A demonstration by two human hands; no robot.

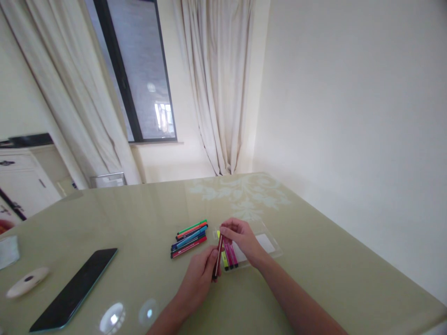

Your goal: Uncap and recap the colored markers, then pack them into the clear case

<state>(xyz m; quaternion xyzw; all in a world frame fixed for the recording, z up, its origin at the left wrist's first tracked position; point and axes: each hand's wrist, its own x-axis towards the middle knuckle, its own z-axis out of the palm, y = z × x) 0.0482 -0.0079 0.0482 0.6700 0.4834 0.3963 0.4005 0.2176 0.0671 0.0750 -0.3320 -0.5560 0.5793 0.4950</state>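
Note:
Between both hands is a dark red marker pen (219,256), tilted, its black end downward. My left hand (200,267) is closed around its lower part. The fingers of my right hand (239,235) pinch its upper end. Under and beside the right hand lies a clear plastic case (274,246) with a yellow-green marker (224,261) and magenta markers (232,256) side by side at its left. To the left of the hands is a loose row of several markers in green, orange, blue and red (188,246) on the table.
The glossy greenish table (146,232) carries a black tablet-like slab (75,291), a white oval object (28,282) and a pale folded cloth or tissue (9,251) at the left. A white wall (349,116) runs along the right edge. Curtains (220,83) hang behind.

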